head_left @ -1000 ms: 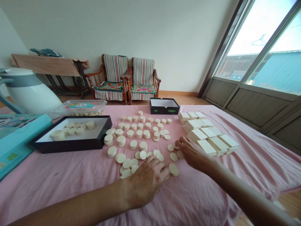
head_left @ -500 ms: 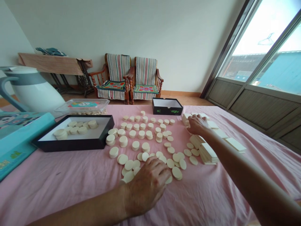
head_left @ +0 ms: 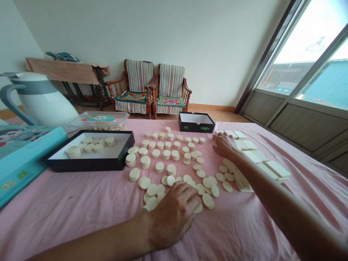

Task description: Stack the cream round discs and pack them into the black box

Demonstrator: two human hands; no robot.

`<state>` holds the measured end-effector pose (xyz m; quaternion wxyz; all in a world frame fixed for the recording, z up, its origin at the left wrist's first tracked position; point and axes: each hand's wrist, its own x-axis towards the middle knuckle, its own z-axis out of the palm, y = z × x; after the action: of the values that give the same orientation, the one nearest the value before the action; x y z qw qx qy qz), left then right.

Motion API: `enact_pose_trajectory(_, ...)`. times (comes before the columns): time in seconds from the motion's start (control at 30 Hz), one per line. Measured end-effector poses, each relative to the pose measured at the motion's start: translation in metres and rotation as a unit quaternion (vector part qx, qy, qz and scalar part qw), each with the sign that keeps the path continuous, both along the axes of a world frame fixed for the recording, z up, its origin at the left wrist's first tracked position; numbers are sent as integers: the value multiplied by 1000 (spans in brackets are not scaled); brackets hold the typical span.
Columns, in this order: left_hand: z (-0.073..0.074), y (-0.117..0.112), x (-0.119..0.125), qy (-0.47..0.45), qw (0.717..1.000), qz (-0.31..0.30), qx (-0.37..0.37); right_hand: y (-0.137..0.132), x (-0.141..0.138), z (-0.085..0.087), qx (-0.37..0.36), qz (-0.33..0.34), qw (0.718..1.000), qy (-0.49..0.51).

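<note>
Many round cream wooden discs (head_left: 166, 154) stand in small stacks or lie loose on the pink cloth. My left hand (head_left: 175, 210) rests low over the loose discs near the front; its fingers are bent and close together, with their tips hidden. A loose disc (head_left: 208, 200) lies just right of its fingertips. My right hand (head_left: 226, 145) reaches to the far right side, fingers stretched out and touching the back end of the pale rectangular wooden pieces. More rectangular pieces (head_left: 277, 168) lie in stacks to its right, and others (head_left: 240, 181) are partly covered by my right arm.
A black-sided tray (head_left: 89, 166) with several disc stacks sits at left, beside a turquoise box (head_left: 29, 159). Behind are a clear plastic box (head_left: 99, 119) and a white jug (head_left: 47, 103). A smaller black box (head_left: 196, 125) stands at the back. Two chairs (head_left: 170, 87) are beyond.
The view has shifted slightly, moving everything a little rightward. My right hand has drawn slightly left along the rectangular pieces, and its forearm uncovers more of them at right. My left hand stays in place.
</note>
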<state>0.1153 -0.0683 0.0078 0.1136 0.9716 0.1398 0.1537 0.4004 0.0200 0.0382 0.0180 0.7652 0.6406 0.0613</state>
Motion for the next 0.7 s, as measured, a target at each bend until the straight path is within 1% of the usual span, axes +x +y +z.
enact_pose_trajectory(0.1, -1, 0, 1, -11, 1000, 26, 0, 0, -21, -6, -47, 107, 991, 65)
enact_pose_trajectory(0.13, -2, 0, 1, -11, 999, 35, 1, 0, -27, -9, -59, 131, 986, 83)
enact_pose_trajectory(0.2, -4, 0, 2, -4, 999, 47, 1, -1, -35, -15, -74, 159, 979, 108)
enact_pose_trajectory(0.33, -9, 2, 2, 13, 999, 49, 14, -12, -40, -20, -84, 171, 973, 130)
enact_pose_trajectory(0.43, -10, 1, 2, 18, 998, 49, 31, -31, -39, -19, -88, 172, 972, 137)
enact_pose_trajectory(0.57, -6, -2, 0, 27, 998, 40, 41, -64, -44, -17, -84, 182, 963, 178)
enact_pose_trajectory(0.7, 1, -4, -7, 32, 997, 39, 50, -93, -64, -18, -59, 184, 957, 215)
